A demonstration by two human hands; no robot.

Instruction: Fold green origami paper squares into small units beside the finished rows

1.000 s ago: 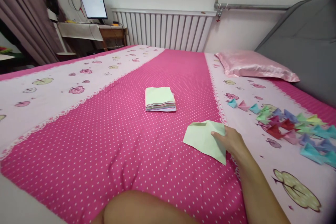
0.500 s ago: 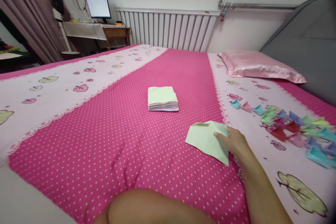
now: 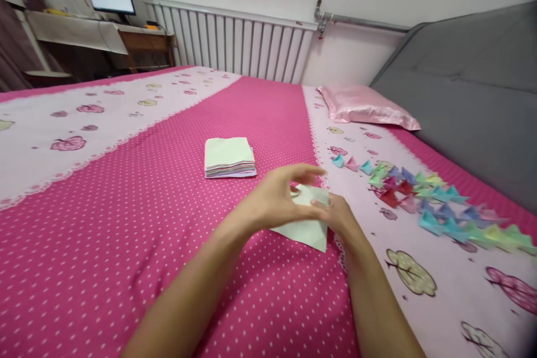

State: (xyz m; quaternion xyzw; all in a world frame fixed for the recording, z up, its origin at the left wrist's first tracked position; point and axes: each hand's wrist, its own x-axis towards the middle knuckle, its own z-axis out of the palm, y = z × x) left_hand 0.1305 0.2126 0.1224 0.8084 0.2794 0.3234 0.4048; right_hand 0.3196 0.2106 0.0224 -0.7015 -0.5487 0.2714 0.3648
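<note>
Green paper sheet (image 3: pixel 308 230), partly folded, lying on the bed (image 3: pixel 168 218) near centre: right hand (image 3: pixel 339 218) pinches its right edge, left hand (image 3: pixel 279 201) half-curled over its far corner, grip unclear; folding apparently under way, any further crease needing aligned edges; paper stack (image 3: pixel 230 158) beyond, folded shapes (image 3: pixel 419 196) right.

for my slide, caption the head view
Left hand and right hand hold a pale green paper sheet on a pink dotted bedspread
</note>
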